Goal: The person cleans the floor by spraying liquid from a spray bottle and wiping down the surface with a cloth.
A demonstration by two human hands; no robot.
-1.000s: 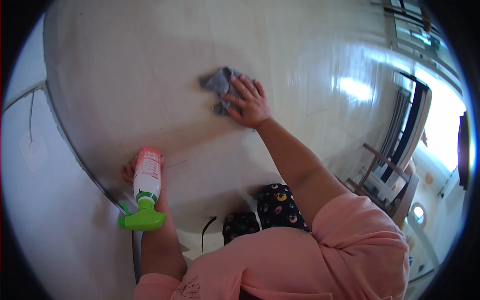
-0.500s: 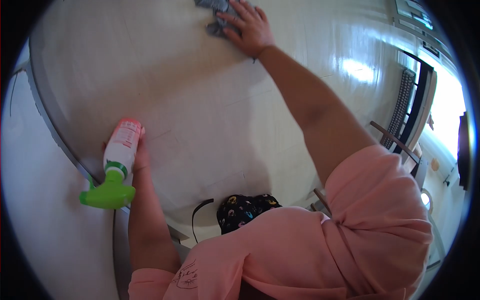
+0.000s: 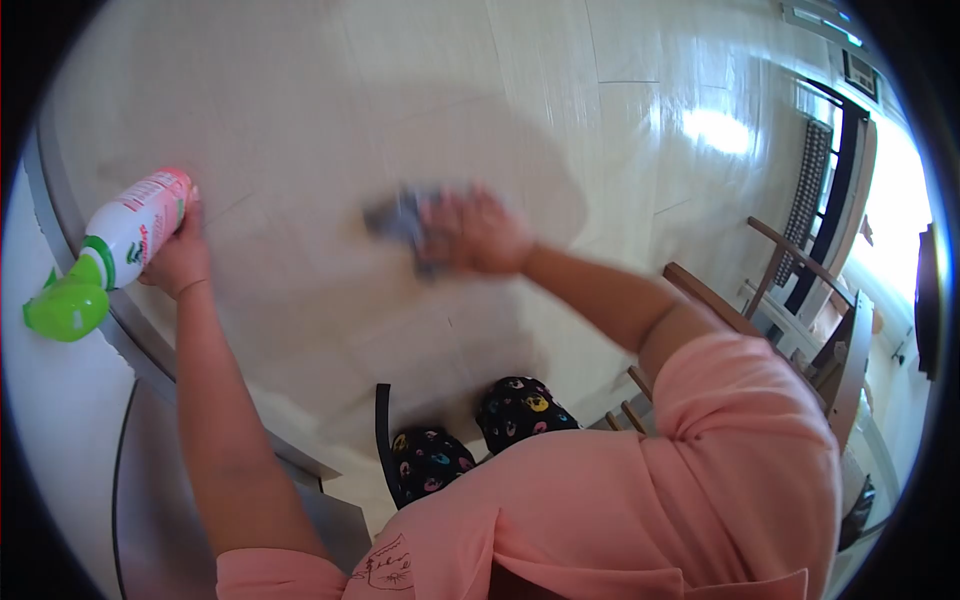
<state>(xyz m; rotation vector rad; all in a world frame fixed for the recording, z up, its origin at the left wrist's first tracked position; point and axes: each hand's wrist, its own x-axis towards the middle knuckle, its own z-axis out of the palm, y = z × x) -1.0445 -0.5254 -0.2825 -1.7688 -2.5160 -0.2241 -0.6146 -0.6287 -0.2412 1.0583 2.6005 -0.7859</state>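
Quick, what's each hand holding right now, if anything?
Left hand: closed around the spray bottle.
Right hand: on the grey cloth; too blurred to tell whether it grips.

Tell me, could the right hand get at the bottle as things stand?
Probably: only bare floor shows between the right hand and the left hand, which holds the bottle, though the right would likely need to leave the cloth first.

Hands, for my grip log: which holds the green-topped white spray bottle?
The left hand grips that bottle; the right hand is on a grey cloth.
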